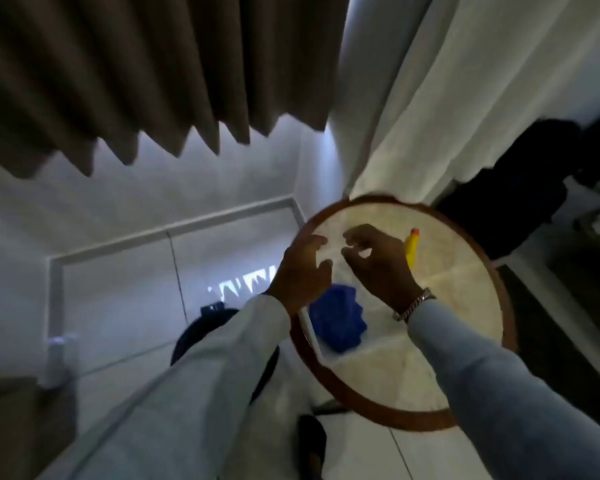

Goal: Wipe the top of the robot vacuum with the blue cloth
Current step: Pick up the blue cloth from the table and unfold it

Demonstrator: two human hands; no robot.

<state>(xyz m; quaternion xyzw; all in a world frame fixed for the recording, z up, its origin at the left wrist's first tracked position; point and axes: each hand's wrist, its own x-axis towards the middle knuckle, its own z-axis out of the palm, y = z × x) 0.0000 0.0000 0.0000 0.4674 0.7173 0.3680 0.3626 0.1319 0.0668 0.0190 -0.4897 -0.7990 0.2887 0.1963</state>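
Both hands are held up over a round table w/ pale marbled top and reddish-brown wooden rim point(347, 396), right of centre in the frame. The left hand point(300, 271) is seen w/ fingers loosely curled and parted, nothing gripped; the right hand point(378, 261) is likewise empty, its fingers bent inward w/ a small gap between thumb and forefinger, a metal bracelet point(414, 304) worn at the wrist. Judging by the pose, the hands are prob. poised for a reach down to the crumpled blue cloth point(336, 320), which lies on the tabletop just below them, near the rim's left side, untouched. A yellow bottle w/ red cap point(412, 249) is partly hidden behind the right hand, so its type can't be told. The dark round robot vacuum point(201, 327) is on the floor at lower centre-left, mostly covered by the left sleeve point(194, 382); its top surface can't be judged. Brown pleated curtain point(118, 74) fills the upper left; a white drape point(430, 98) fills the upper right. A dark blurred shape at right can't be made out.
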